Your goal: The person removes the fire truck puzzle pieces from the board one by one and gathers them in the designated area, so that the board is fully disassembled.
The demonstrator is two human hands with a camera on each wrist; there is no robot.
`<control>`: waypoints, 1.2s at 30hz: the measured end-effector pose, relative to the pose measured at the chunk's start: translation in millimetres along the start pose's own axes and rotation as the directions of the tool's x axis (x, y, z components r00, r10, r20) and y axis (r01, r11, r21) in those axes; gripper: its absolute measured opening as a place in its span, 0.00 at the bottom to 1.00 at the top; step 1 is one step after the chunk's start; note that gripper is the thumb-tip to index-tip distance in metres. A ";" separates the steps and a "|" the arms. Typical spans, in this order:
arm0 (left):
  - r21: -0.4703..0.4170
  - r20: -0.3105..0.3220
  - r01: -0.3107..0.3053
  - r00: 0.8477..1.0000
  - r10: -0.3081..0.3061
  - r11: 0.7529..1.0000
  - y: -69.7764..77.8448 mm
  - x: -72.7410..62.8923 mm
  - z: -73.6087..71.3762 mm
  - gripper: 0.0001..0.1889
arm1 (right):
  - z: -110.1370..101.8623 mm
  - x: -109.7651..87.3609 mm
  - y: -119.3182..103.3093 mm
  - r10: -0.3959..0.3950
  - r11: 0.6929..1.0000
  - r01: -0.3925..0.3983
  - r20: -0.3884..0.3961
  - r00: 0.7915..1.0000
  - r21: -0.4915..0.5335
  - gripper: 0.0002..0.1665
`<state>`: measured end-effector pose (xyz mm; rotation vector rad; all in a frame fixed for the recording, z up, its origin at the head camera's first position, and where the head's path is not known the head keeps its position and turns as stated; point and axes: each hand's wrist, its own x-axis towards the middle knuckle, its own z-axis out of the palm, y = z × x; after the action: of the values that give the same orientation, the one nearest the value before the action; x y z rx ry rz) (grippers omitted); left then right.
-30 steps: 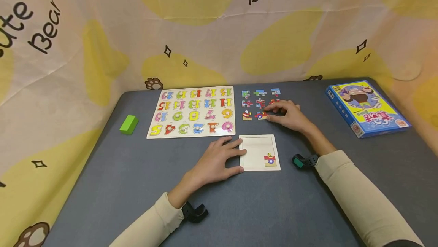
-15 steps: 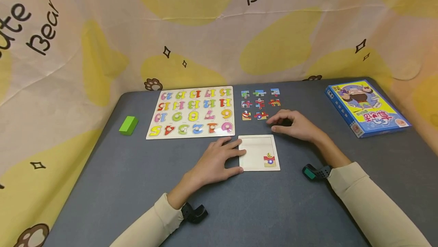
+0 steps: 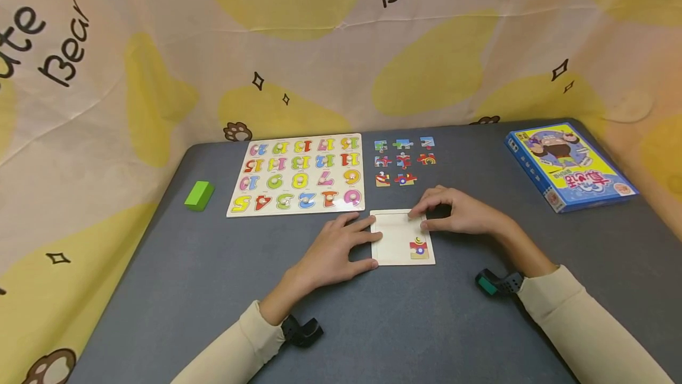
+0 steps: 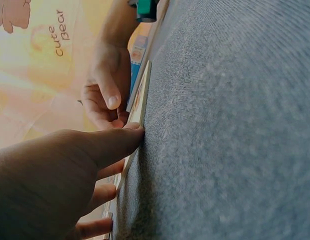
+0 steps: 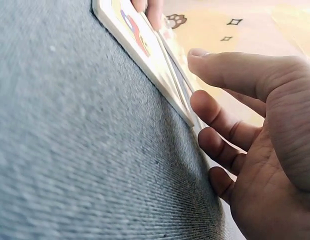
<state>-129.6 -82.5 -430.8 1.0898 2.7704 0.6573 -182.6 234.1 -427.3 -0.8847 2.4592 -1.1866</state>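
A square cream puzzle tray (image 3: 391, 254) lies flat on the table, one red, purple and yellow puzzle piece (image 3: 418, 249) in its near right corner. My left hand (image 3: 335, 251) rests on the tray's left edge with fingers spread; in the left wrist view its thumb (image 4: 115, 142) touches the rim. Over the far right corner of the tray is my right hand (image 3: 460, 212), fingers loosely curved. In the right wrist view nothing shows between its thumb and fingers (image 5: 212, 107). Beyond the tray lie several loose jigsaw pieces (image 3: 403, 160) in rows.
To the left of the loose pieces lies a colourful number board (image 3: 298, 180). A green block (image 3: 199, 196) sits at the table's left side. A blue and yellow box (image 3: 572, 168) lies at the back right. A patterned cloth rises behind the table.
My right hand has drawn back from the loose pieces, which stay in rows, and come nearer, over the tray's far right corner. My left hand stays on the tray's edge.
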 end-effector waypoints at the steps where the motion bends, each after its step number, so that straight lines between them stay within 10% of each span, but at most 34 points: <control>1: 0.000 0.000 0.000 1.000 0.000 1.000 0.0 0.0 0.1 0.27 | 0.7 -0.5 -1.1 0.002 1.000 -0.002 0.005 1.000 -0.001 0.17; 36: 0.000 -0.015 -0.011 1.000 0.011 1.000 -0.9 0.4 0.8 0.27 | 14.0 -7.7 -24.6 -0.042 0.982 0.068 0.144 0.989 -0.177 0.14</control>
<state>-130.3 -82.6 -431.9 1.1059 2.7787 0.6692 -159.9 218.6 -417.0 -1.0539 2.4707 -0.8934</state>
